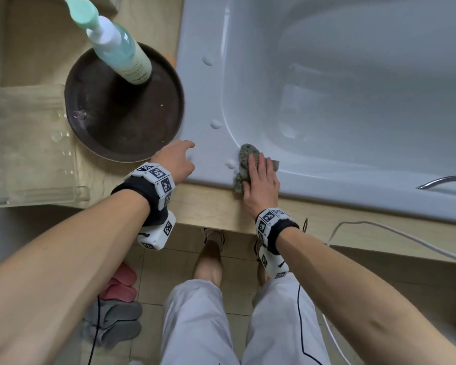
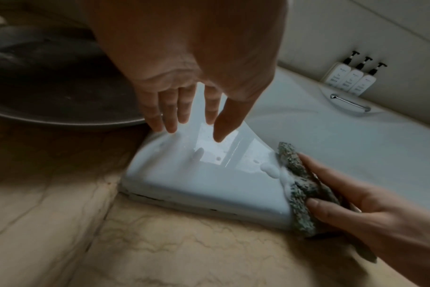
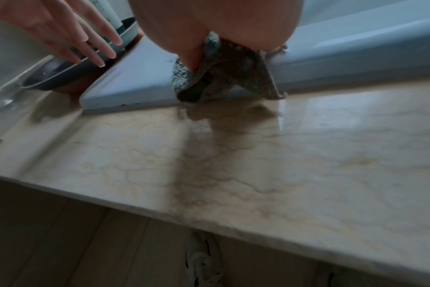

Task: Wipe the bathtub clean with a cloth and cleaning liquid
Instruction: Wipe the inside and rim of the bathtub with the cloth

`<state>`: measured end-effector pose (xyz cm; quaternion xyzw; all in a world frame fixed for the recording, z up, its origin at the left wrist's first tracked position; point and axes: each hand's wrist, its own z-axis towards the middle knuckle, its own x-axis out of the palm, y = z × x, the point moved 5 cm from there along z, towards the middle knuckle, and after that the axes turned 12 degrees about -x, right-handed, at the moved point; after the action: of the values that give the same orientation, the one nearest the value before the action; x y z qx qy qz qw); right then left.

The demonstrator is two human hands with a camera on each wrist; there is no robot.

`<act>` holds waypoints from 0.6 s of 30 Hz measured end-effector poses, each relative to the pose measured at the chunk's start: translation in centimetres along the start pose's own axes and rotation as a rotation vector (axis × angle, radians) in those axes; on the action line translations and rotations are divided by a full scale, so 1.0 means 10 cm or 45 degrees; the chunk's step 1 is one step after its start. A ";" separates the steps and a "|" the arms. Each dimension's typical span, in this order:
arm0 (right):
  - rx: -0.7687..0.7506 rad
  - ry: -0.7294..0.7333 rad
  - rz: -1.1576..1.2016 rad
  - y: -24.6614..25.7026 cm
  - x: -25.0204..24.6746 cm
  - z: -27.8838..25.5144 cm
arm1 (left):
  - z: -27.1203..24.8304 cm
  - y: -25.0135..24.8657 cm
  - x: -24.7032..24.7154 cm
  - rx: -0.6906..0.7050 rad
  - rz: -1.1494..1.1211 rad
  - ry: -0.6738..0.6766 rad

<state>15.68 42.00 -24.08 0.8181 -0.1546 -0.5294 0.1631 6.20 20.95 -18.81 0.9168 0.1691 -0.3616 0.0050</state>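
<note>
— Forearms fill the foreground. Where is the cloth point(image 1: 244, 167)?
— Grey-green, crumpled, on the bathtub point(image 1: 211, 159) rim's near corner, foam blobs point(image 1: 216, 124) beside it; my right hand point(image 1: 261, 184) presses it flat-fingered.
— And the other?
— My left hand point(image 1: 175, 160) hovers at the corner, fingers straight, holding nothing.

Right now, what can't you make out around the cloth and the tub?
- Cloth underside: covered by right hand, all views.
- Bathtub far end: cut off, head view.
- Cleaning bottle label: blurred.
- Left hand touching the rim or hovering: unclear.
</note>
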 end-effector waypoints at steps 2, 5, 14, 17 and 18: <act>-0.016 0.003 -0.013 0.12 0.01 0.08 | 0.02 0.06 -0.07 -0.021 -0.006 -0.002; -0.063 0.028 -0.041 0.25 0.02 0.19 | 0.03 0.14 -0.14 -0.050 -0.014 0.006; -0.457 0.186 -0.277 0.55 0.11 0.36 | 0.09 0.25 -0.24 -0.027 -0.131 0.050; -0.660 0.140 -0.328 0.68 0.14 0.35 | 0.10 0.27 -0.28 0.000 -0.136 0.069; -0.738 0.101 -0.348 0.72 0.15 0.35 | 0.11 0.26 -0.30 0.010 -0.129 0.076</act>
<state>12.45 34.50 -23.52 0.7707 0.1207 -0.5360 0.3227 4.28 17.39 -17.89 0.9175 0.2139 -0.3345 -0.0221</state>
